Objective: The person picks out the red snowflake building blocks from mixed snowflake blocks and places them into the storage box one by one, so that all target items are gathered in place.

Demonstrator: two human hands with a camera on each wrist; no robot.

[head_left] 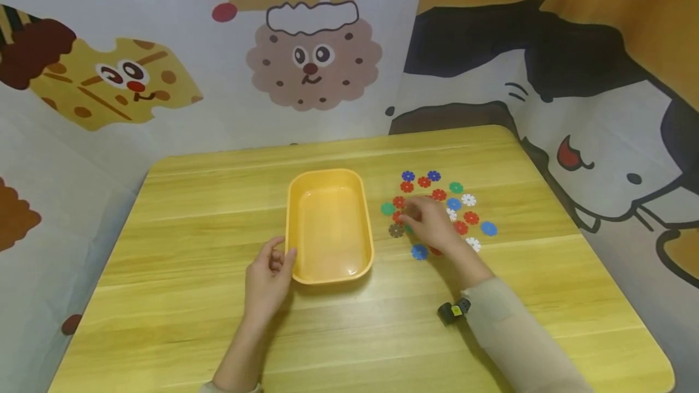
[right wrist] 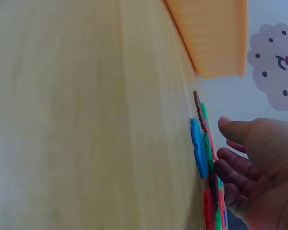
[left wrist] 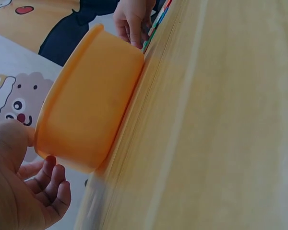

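A yellow plastic basin [head_left: 330, 281] stands on the table. At its near left side, my left hand [head_left: 267, 281] holds the rim, with the thumb over the edge; in the left wrist view, the other fingers of that hand [left wrist: 19, 177] curl beside the outer wall. To the right of the basin lie flat, notched plastic discs in red, blue, green, white and brown, among them a blue disc [head_left: 419, 251] and a brown disc [head_left: 395, 230]. My right hand [head_left: 431, 223] is just above them, fingers loosely bent. Nothing shows between its thumb and fingers [right wrist: 237, 165] in the right wrist view.
The discs spread over the right part of the wood-grain table [head_left: 180, 247], including a white disc [head_left: 468, 199] and a dark blue disc [head_left: 434, 176]. A small black device [head_left: 453, 311] sits at the right wrist. Cartoon-printed cloth [head_left: 191, 120] hangs behind the table.
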